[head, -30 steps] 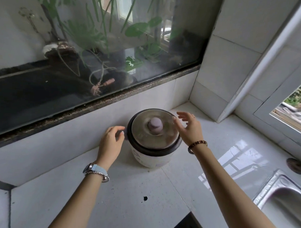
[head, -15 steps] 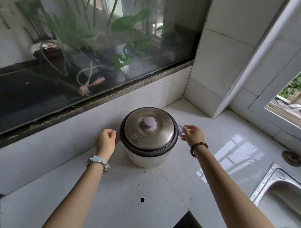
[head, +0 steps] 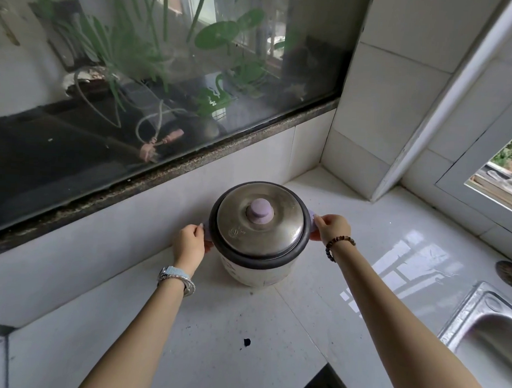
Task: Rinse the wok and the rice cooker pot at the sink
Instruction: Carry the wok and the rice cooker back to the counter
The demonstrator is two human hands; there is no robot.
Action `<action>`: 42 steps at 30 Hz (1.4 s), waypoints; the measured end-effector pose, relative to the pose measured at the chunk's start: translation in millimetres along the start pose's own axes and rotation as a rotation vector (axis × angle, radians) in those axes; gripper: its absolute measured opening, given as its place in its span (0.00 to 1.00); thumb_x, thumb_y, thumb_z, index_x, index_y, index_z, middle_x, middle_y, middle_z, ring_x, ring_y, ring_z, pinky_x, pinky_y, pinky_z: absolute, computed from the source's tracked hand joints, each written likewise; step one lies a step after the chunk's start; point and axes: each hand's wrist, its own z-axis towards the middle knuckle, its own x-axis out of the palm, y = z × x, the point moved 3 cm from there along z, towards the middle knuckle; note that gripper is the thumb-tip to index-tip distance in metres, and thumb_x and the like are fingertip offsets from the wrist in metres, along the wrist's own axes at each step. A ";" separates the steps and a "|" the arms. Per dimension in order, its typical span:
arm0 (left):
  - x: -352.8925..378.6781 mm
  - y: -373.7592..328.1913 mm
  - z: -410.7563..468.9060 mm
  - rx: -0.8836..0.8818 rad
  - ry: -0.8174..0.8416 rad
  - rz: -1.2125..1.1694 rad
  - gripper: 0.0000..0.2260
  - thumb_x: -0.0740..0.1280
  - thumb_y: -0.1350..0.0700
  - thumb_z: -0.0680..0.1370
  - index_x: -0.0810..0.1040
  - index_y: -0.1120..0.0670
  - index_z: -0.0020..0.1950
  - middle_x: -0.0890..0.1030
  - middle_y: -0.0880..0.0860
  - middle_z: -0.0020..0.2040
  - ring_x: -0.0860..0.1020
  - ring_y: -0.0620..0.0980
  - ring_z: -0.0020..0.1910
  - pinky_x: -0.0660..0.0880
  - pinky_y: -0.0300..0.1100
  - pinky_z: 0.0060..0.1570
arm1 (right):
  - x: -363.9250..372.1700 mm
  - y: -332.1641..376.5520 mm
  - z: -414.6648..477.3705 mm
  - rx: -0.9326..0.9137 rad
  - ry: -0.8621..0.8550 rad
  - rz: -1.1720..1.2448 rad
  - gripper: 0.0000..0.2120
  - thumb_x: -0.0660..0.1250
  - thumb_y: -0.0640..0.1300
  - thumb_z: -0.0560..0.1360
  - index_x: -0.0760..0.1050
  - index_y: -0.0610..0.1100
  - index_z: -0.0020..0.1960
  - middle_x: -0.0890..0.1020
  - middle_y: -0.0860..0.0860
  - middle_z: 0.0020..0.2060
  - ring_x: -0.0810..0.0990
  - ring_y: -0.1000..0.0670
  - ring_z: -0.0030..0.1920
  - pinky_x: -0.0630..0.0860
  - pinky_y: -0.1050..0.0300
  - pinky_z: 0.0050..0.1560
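A small white rice cooker (head: 256, 269) stands on the white counter near the back wall. Its steel lid (head: 259, 223) with a lilac knob is on, so the pot inside is hidden. My left hand (head: 189, 242) is closed around the lilac side handle on the cooker's left. On the opposite side my right hand (head: 332, 227) grips the other handle. Part of the steel sink (head: 488, 332) shows at the lower right. No wok is in view.
The white counter (head: 215, 337) has a small dark speck in front of the cooker. Behind it rises a tiled wall under a dark window ledge (head: 162, 176) with plants behind glass. A round dark object (head: 509, 269) lies by the sink. A second window sits at the right.
Both hands went from open beside the cooker to closed on its side handles. The cooker itself has not visibly left its spot.
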 end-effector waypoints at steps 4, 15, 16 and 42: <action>-1.5 -1.7 -2.2 0.023 -0.036 0.025 0.18 0.58 0.57 0.83 0.76 0.59 0.34 0.79 0.55 0.30 0.79 0.54 0.30 0.79 0.45 0.36 | -1.1 0.0 -2.5 -0.034 -0.021 -0.010 0.13 0.61 0.44 0.80 0.79 0.35 0.48 0.81 0.44 0.35 0.77 0.55 0.28 0.71 0.67 0.28; -19.5 -1.4 -31.0 0.064 0.000 0.048 0.18 0.58 0.57 0.82 0.78 0.65 0.37 0.82 0.60 0.32 0.81 0.59 0.33 0.81 0.54 0.39 | -27.1 -15.6 -52.2 -0.090 -0.066 0.048 0.10 0.61 0.41 0.79 0.77 0.36 0.45 0.81 0.43 0.36 0.80 0.50 0.30 0.76 0.63 0.32; -22.1 -2.7 -36.3 0.081 0.008 0.041 0.18 0.58 0.57 0.82 0.78 0.64 0.37 0.82 0.60 0.32 0.81 0.59 0.33 0.81 0.53 0.40 | -31.0 -17.0 -59.9 -0.094 -0.077 0.054 0.10 0.61 0.41 0.79 0.77 0.36 0.44 0.81 0.43 0.36 0.79 0.52 0.29 0.76 0.63 0.32; -92.1 -0.6 -239.7 0.481 0.517 0.006 0.19 0.59 0.55 0.81 0.80 0.61 0.35 0.83 0.55 0.32 0.81 0.50 0.29 0.79 0.44 0.40 | -121.3 -162.6 -406.7 0.018 -0.531 0.298 0.16 0.63 0.44 0.78 0.75 0.40 0.33 0.80 0.45 0.27 0.82 0.47 0.30 0.83 0.47 0.41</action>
